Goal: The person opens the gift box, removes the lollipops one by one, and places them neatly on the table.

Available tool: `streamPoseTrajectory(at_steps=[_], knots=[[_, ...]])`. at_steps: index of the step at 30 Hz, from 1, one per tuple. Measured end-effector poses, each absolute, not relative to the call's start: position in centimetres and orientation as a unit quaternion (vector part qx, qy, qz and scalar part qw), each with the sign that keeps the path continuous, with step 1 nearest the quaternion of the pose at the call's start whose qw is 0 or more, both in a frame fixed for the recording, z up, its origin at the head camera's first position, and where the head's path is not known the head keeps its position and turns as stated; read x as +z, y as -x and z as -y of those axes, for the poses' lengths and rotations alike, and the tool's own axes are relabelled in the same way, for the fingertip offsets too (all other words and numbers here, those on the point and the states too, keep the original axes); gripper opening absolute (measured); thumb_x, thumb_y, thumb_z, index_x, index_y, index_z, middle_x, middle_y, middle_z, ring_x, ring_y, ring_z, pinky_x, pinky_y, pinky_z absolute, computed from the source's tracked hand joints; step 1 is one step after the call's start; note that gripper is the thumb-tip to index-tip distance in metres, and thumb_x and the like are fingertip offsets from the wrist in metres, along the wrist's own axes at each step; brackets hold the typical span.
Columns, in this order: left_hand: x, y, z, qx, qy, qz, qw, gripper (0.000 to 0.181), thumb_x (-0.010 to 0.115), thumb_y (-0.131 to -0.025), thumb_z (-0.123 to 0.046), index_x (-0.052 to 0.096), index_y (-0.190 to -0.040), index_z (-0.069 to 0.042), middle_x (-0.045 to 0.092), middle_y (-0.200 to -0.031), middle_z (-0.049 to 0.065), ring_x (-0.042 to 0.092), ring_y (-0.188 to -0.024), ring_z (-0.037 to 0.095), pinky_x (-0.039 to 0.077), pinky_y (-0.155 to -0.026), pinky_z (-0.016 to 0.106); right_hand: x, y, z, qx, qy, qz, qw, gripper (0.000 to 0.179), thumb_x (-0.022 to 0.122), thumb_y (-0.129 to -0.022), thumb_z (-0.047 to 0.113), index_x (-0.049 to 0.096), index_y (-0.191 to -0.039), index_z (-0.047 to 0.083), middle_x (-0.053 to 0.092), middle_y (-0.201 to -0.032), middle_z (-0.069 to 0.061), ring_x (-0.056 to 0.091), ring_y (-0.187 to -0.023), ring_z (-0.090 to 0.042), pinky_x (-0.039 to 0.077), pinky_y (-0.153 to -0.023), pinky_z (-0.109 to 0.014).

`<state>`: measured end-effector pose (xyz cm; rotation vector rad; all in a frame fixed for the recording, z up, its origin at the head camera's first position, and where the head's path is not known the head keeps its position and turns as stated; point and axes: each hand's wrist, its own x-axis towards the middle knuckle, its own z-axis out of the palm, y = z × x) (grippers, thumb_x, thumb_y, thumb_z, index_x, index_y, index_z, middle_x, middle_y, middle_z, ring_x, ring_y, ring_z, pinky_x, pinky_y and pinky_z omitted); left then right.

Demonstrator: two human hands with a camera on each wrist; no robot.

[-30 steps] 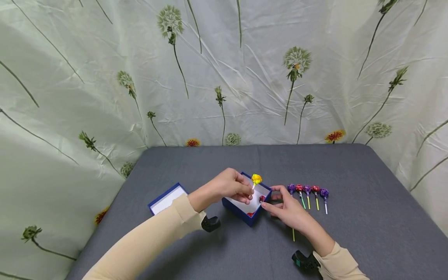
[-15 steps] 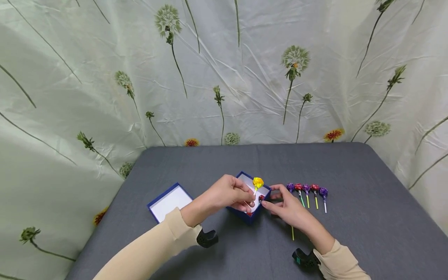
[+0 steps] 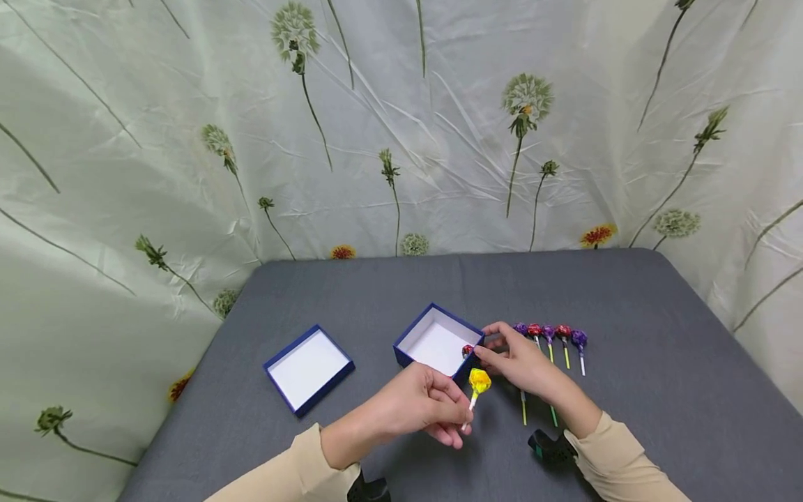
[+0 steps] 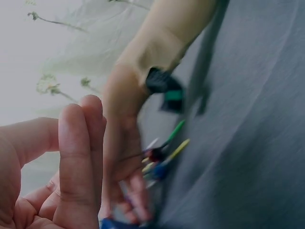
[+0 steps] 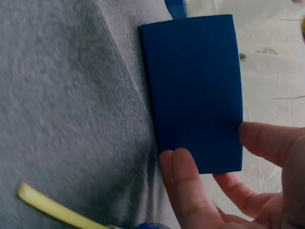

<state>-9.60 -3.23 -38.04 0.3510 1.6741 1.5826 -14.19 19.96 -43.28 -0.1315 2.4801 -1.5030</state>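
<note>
My left hand (image 3: 429, 404) pinches a yellow-wrapped lollipop (image 3: 479, 381) by its white stick, in front of the open blue box (image 3: 409, 360). In the left wrist view the left hand's fingers (image 4: 74, 162) show, but the lollipop is not visible there. My right hand (image 3: 521, 359) holds the box's right corner. Seen from the right wrist, thumb and fingers (image 5: 183, 176) grip the box's blue outer wall (image 5: 193, 95). Inside the white interior, a red-wrapped lollipop (image 3: 467, 351) lies near the right corner; the near part is hidden by my left hand.
Left of the box lies a blue-edged lid (image 3: 310, 369), white side up. Several lollipops lie in a row to the right, among them a purple one (image 3: 579, 339) and a red one (image 3: 563, 332); my right hand partly covers the row. A floral curtain (image 3: 439, 139) hangs behind the grey table (image 3: 351, 286).
My left hand has drawn the yellow lollipop back from over the box towards me, and lower in view. More of the box's inside and the lid now shows. The right hand stays at the corner.
</note>
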Motion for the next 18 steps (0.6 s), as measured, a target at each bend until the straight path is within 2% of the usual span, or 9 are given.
streamPoseTrajectory(at_steps=[9, 18], knots=[[-42.4, 7.0, 1.0, 0.600, -0.071, -0.643, 0.471, 0.006, 0.075, -0.089, -0.011, 0.075, -0.091, -0.005, 0.075, -0.077, 0.006, 0.069, -0.060, 0.006, 0.055, -0.054, 0.017, -42.8, 14.7, -20.3, -0.519, 0.063, -0.843, 0.128, 0.039, 0.060, -0.102, 0.024, 0.052, -0.130, -0.002, 0.066, -0.115, -0.021, 0.073, -0.093, -0.023, 0.062, -0.080, -0.036], [-44.8, 7.0, -1.4, 0.603, -0.052, -0.647, 0.464, 0.006, 0.074, -0.088, -0.005, 0.073, -0.083, -0.006, 0.075, -0.075, 0.009, 0.068, -0.056, 0.008, 0.054, -0.050, 0.017, -42.6, 14.8, -20.4, -0.515, 0.064, -0.846, 0.125, 0.034, 0.058, -0.103, 0.022, 0.054, -0.128, -0.001, 0.067, -0.115, -0.021, 0.073, -0.094, -0.024, 0.062, -0.080, -0.036]])
